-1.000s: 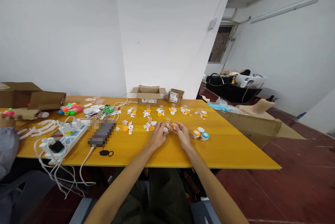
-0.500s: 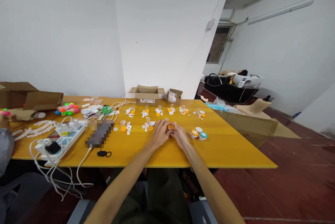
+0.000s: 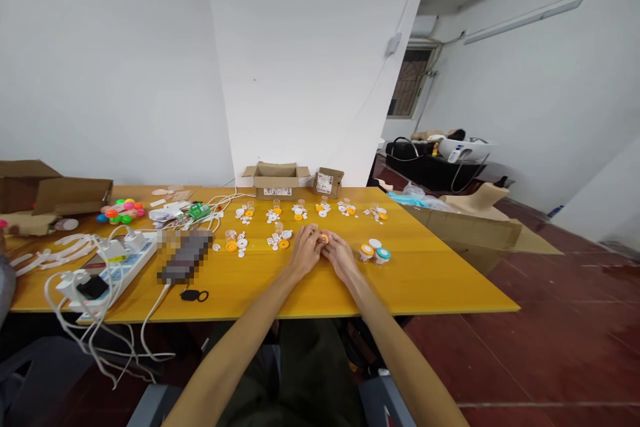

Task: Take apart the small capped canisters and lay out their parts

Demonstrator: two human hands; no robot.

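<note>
My left hand (image 3: 306, 250) and my right hand (image 3: 341, 256) meet above the table, fingers closed around a small orange round cap (image 3: 325, 238). Fingers cover much of the cap, and whatever lies beneath it is hidden. Right of my right hand stand a small clear jar with an orange lid (image 3: 367, 250) and another with a teal lid (image 3: 383, 254). A white disc (image 3: 375, 243) is just behind them. To the left of my left hand lie an orange cap (image 3: 284, 244), white perforated pieces (image 3: 273, 240) and a clear cup (image 3: 279, 228).
Several similar sets of parts (image 3: 299, 211) line the table's back. Behind them are an open cardboard box (image 3: 277, 180) and a smaller box (image 3: 329, 182). On the left are a power strip (image 3: 123, 274), white cables, a pixelated dark device (image 3: 187, 257), a key fob (image 3: 190, 295) and colourful balls (image 3: 121, 211).
The orange cap has turned between my fingers, and less of its face shows. My hands stay together in nearly the same place. The view has shifted slightly to the right.
</note>
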